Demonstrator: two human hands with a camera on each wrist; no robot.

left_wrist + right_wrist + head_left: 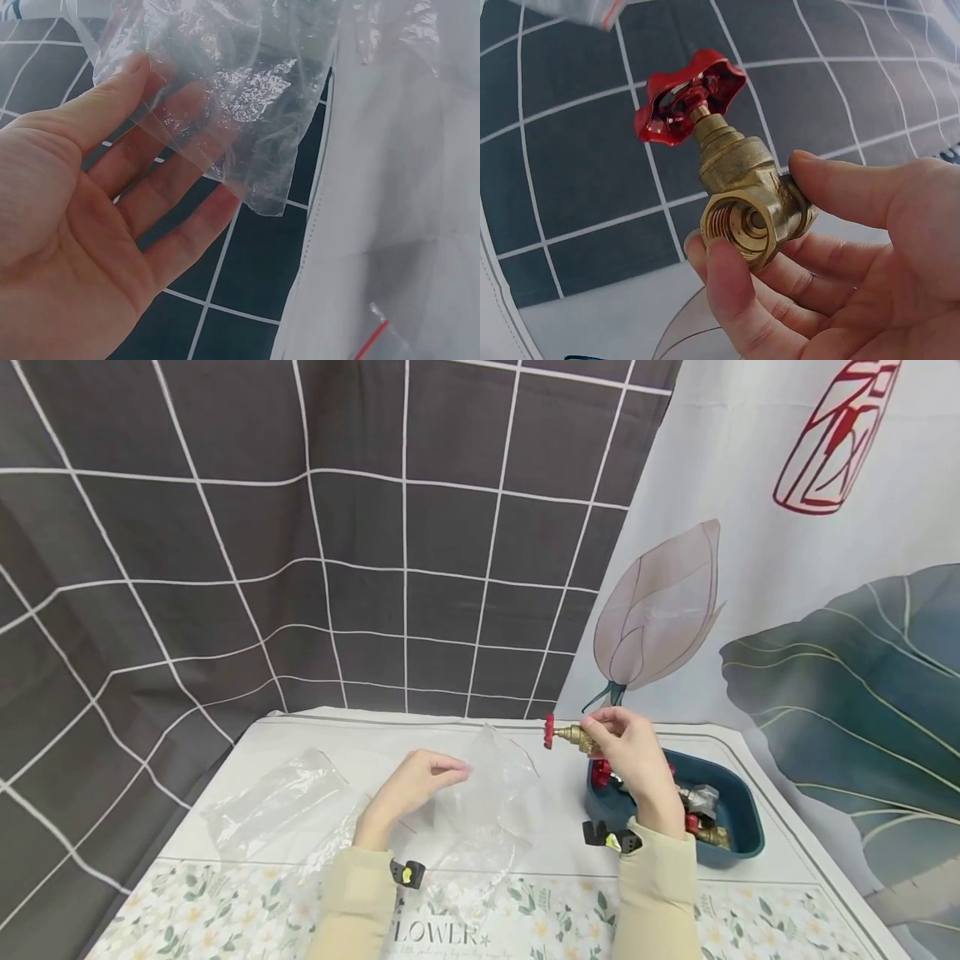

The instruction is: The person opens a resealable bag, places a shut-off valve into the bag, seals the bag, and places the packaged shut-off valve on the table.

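The two hands are well apart. The right hand (633,756) grips the brass gate valve (739,165) by its body, above the far left corner of the bin, with the red handwheel (690,97) pointing left. The left hand (412,789) pinches the clear plastic bag (491,785) between thumb and fingers. To work well, I think the left fingers should spread the thin film, and the valve should stay level, because its hard edges could catch. On the right, the blue bin (731,858) contains more valves; on the left, another bag (285,793) lies on the worktop (558,843).
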